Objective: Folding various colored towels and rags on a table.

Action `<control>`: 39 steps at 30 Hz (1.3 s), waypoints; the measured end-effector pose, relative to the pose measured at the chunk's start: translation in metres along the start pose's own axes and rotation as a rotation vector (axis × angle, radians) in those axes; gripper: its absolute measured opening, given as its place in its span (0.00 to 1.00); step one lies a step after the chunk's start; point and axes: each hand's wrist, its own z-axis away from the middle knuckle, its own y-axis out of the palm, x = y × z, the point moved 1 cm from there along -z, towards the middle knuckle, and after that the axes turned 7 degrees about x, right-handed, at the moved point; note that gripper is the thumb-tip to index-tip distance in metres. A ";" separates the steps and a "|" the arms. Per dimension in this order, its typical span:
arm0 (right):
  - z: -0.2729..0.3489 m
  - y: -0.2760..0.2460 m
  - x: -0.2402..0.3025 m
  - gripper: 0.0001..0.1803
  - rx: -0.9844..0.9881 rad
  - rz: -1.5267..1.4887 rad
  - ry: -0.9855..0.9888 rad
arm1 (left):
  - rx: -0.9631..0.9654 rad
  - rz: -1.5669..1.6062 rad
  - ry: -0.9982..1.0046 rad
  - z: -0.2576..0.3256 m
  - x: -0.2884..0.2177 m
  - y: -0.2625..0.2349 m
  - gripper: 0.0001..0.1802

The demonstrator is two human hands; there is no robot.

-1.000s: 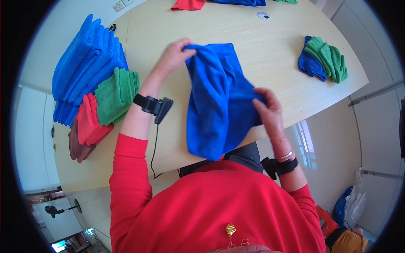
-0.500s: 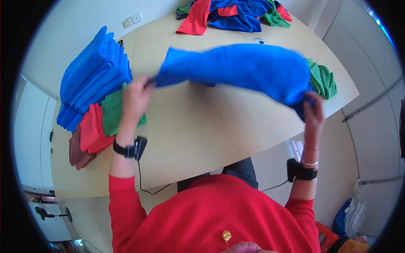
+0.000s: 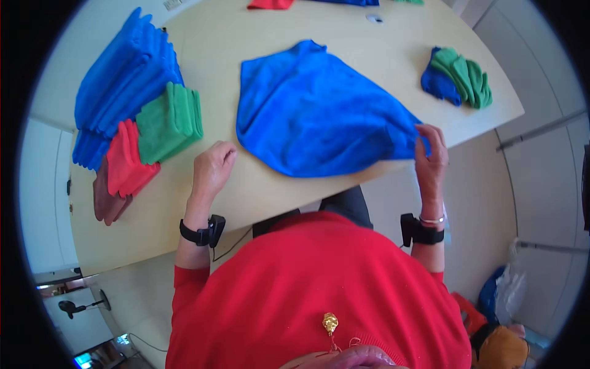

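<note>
A blue cloth (image 3: 319, 111) lies partly spread and rumpled across the middle of the table. Its right corner is pinched in the fingers of my right hand (image 3: 432, 154), close to the table's front edge. My left hand (image 3: 213, 165) hovers just left of the cloth, its fingers curled together, apart from the fabric, with nothing seen in them. Beyond that hand, on the left, stand a tall stack of folded blue cloths (image 3: 126, 80), a folded green cloth (image 3: 169, 120), folded red cloths (image 3: 130, 158) and brown cloths (image 3: 110, 195).
At the table's right lie a crumpled green cloth (image 3: 464, 77) and a dark blue cloth (image 3: 437, 86), touching. More loose cloths, among them a red one (image 3: 270, 3), are cut off at the far edge. A round cable hole (image 3: 374, 19) sits in the pale tabletop (image 3: 209, 49).
The blue cloth, held stretched in the air by both hands, has come down onto the table. My left hand has let go of it. The dark blue cloth beside the green one is now uncovered.
</note>
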 end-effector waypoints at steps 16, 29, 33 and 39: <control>0.005 0.025 0.017 0.13 0.328 0.140 -0.158 | 0.050 0.087 -0.065 -0.071 0.009 -0.003 0.08; 0.013 -0.004 0.000 0.08 0.085 -0.600 0.285 | 0.010 -0.228 -0.271 -0.279 0.095 0.049 0.10; -0.023 -0.034 -0.023 0.07 -0.002 -0.588 0.229 | 0.137 0.813 -0.324 -0.293 0.119 -0.009 0.04; -0.133 -0.135 -0.069 0.11 -0.220 -0.534 0.122 | -0.267 1.030 -0.108 -0.306 0.068 -0.145 0.05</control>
